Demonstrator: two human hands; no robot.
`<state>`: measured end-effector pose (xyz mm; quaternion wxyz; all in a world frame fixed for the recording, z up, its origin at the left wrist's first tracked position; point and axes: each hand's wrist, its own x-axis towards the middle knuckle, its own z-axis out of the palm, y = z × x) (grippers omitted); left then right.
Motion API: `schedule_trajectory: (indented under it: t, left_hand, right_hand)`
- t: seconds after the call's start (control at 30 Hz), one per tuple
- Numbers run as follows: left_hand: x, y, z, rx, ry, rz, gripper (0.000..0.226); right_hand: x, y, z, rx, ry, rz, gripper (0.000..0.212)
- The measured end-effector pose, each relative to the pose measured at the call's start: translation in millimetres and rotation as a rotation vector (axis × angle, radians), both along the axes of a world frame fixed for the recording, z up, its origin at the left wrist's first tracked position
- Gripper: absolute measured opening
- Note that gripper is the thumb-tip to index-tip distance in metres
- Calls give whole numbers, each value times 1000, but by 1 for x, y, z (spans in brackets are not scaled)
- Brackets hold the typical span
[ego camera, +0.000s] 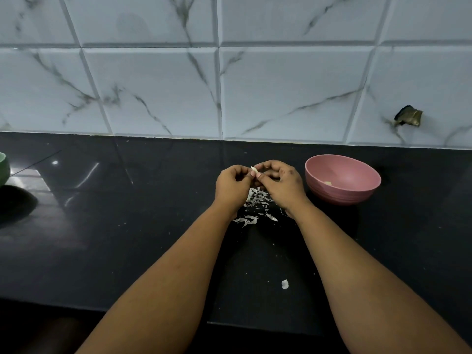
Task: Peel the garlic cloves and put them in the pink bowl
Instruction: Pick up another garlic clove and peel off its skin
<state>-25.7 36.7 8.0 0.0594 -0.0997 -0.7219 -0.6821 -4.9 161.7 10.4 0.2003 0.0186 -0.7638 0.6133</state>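
Garlic clove [253,171] sits pinched between your two hands, held above the black counter [127,226], just left of the pink bowl [342,178]. Going left to right. Green bowl [3,167] at the far left edge is cut off by the frame; its contents can't be told. Your left hand [231,186] has its fingers curled round the clove's lower end. Your right hand [277,181] pinches at the top end, thumb and fingertips closed on it, likely picking at the skin. Below and between your hands lies a heap of peel scraps [256,200]; your wrists cover part of it, so any unpeeled cloves there are hidden. One loose white bit [285,284] lies nearer you, peel or garlic, too small to tell. The pink bowl holds one pale piece [328,183], probably a peeled clove; the near wall hides the rest of the floor.

Risks: the clove is small and slick, so it may pop out of your pinch and land in the scraps or roll off the counter. Skin flakes may stick and go into the bowl with it. How much skin remains on the clove can't be made out.
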Motion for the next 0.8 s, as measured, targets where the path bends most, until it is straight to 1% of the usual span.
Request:
schedule_trajectory:
  t: [0.2, 0.4, 0.53, 0.6, 0.8]
  left_hand:
    - [0, 0, 1, -20, 17, 27, 10]
    - [-2, -1, 0, -98, 33, 76, 8]
    - [-1, 0, 1, -178, 31, 66, 9]
    - [-2, 0, 1, -193, 19, 61, 10]
    - [0, 2, 3, -34, -71, 31, 12]
  right_hand:
    - [3, -2, 4, -70, -3, 38, 12]
    - [4, -4, 5, -148, -24, 65, 11]
    - [4, -3, 5, -151, -80, 112, 26]
    - [4, -3, 6, -194, -102, 169, 25]
    - [5, 0, 8, -476, -190, 295, 25]
